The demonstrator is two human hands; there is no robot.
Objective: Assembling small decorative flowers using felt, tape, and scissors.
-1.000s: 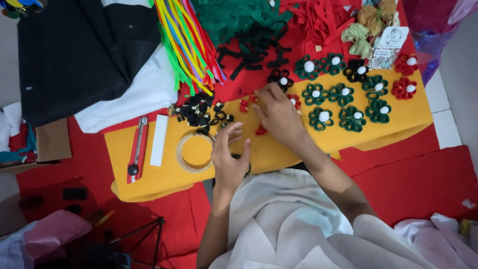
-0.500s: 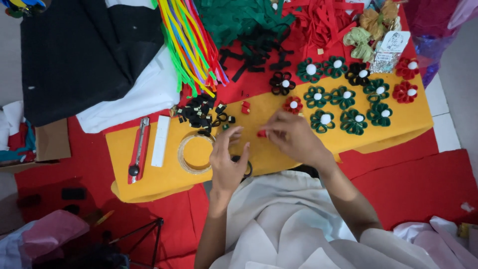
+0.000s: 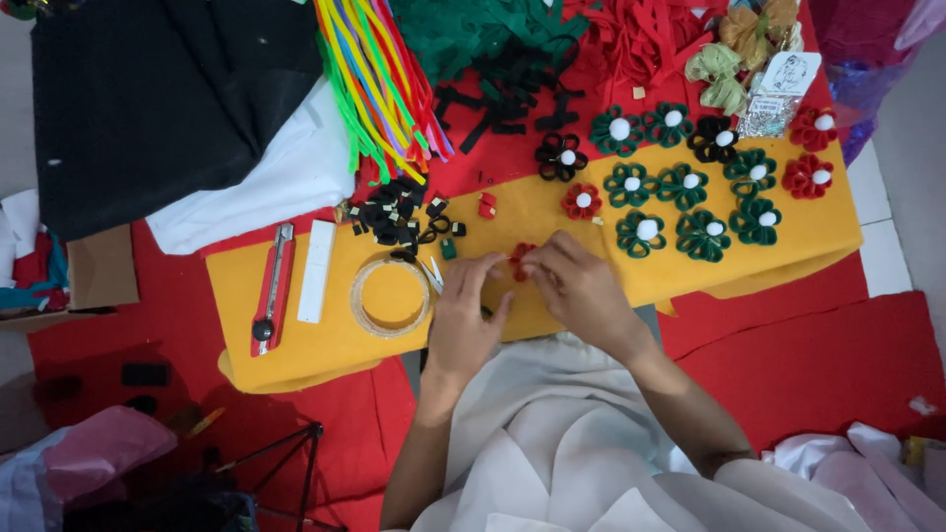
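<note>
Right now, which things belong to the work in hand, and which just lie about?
In hand: left hand, right hand, small red felt piece.
Lying about: tape roll, red box cutter, finished felt flowers, pipe cleaners, black cloth.

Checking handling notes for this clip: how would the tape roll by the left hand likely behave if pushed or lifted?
The tape roll lies flat on the yellow felt, so it probably slides rather than rolls. It looks like a thin open ring, likely light and fairly rigid.
</note>
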